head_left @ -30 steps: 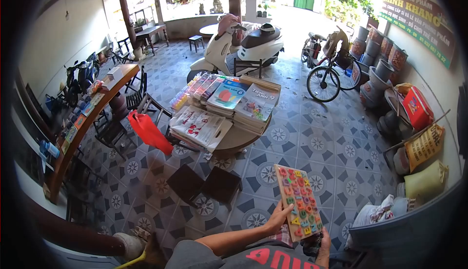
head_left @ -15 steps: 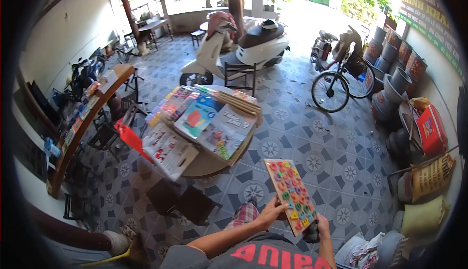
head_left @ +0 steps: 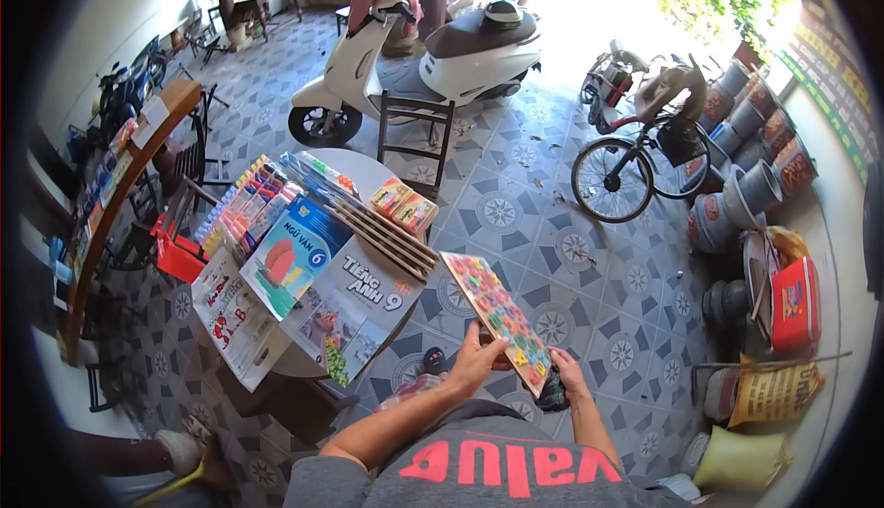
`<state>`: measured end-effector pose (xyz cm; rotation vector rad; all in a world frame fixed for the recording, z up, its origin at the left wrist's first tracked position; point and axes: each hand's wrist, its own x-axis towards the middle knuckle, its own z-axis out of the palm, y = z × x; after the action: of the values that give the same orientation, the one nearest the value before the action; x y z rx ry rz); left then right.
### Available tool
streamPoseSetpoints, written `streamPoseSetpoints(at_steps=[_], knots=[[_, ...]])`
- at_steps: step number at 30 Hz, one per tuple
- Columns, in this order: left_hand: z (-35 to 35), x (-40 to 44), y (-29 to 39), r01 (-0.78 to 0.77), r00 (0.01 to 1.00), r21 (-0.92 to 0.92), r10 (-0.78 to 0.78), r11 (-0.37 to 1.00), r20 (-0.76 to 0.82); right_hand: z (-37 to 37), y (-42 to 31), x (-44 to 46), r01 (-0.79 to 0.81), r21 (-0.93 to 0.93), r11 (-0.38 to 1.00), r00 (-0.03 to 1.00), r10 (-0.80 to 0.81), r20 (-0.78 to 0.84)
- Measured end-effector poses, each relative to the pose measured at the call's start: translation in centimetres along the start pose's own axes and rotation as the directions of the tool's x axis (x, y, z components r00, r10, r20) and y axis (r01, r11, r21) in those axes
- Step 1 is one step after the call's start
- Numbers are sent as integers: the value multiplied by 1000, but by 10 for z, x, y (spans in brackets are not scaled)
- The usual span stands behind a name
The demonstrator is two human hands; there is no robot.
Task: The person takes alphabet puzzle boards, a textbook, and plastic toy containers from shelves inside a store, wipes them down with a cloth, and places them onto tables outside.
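Note:
My left hand [head_left: 476,359] grips the left edge of a wooden board [head_left: 497,319] covered with colourful letter or number pieces. At the board's lower right corner is my right hand [head_left: 568,374], its fingers closed round the edge; a dark object [head_left: 552,392] beside it is too unclear to name. The board is tilted, just right of a round table [head_left: 364,169]. On that table lie a blue book [head_left: 296,255], a grey book [head_left: 354,301], a white printed bag [head_left: 230,310], packs of coloured pens [head_left: 253,209] and orange-yellow packets [head_left: 403,206].
A dark chair [head_left: 416,130] stands behind the table, before a white scooter [head_left: 350,70]. A bicycle [head_left: 612,179] is farther right. Stacked pots [head_left: 723,222], a red bag [head_left: 794,305] and sacks [head_left: 741,460] line the right wall. A curved counter [head_left: 124,176] runs along the left.
The view has moved closer to the table. Both hands have carried the board toward the table, and it is now seen at a steeper slant.

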<state>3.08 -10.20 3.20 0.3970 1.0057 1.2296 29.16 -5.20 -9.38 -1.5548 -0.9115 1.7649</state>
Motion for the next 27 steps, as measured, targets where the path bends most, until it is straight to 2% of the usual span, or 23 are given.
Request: streamPoseSetpoints(at_steps=[3, 6, 7, 9, 11, 13, 15, 17, 19, 21, 22, 24, 25, 27], knots=[[3, 46, 32, -62, 997, -39, 61, 997, -46, 17, -50, 57, -40, -60, 997, 994, 46, 100], [0, 79, 61, -113, 985, -84, 100, 990, -141, 34, -90, 118, -113, -189, 975, 944, 165, 287], [-7, 83, 69, -133, 979, -119, 112, 984, -169, 40, -98, 136, -122, -200, 972, 936, 179, 302], [-10, 96, 93, -108, 953, -41, 91, 993, -289, 49, -112, 189, 144, -513, 846, 903, 100, 417], [-22, 110, 100, -160, 916, -39, 133, 986, -379, 60, -127, 240, 260, -618, 742, 862, 110, 495], [-24, 119, 116, -204, 865, 23, 192, 979, -463, 82, -151, 283, 179, -560, 809, 819, 193, 540], [-24, 129, 131, -224, 818, 91, 238, 970, -523, 109, -169, 325, 190, -549, 814, 783, 212, 585], [-24, 139, 149, -157, 782, 62, 162, 986, -601, 141, -180, 365, 192, -540, 820, 751, 231, 618], [-24, 150, 165, -148, 758, 58, 151, 987, -635, 175, -186, 401, 375, -560, 739, 689, 182, 702], [-33, 153, 170, -182, 716, 36, 157, 983, -680, 219, -212, 408, 400, -626, 669, 683, 239, 691], [-34, 155, 178, -130, 711, 14, 103, 991, -695, 239, -213, 429, 400, -627, 668, 673, 250, 696], [-40, 155, 186, -126, 685, 21, 102, 992, -721, 279, -202, 467, 459, -717, 525, 577, 437, 690], [-44, 157, 188, -121, 670, 31, 105, 992, -735, 298, -206, 477, 460, -715, 526, 568, 444, 693], [-55, 161, 190, -137, 648, 31, 113, 990, -754, 334, -210, 493, 592, -679, 435, 513, 447, 733]])
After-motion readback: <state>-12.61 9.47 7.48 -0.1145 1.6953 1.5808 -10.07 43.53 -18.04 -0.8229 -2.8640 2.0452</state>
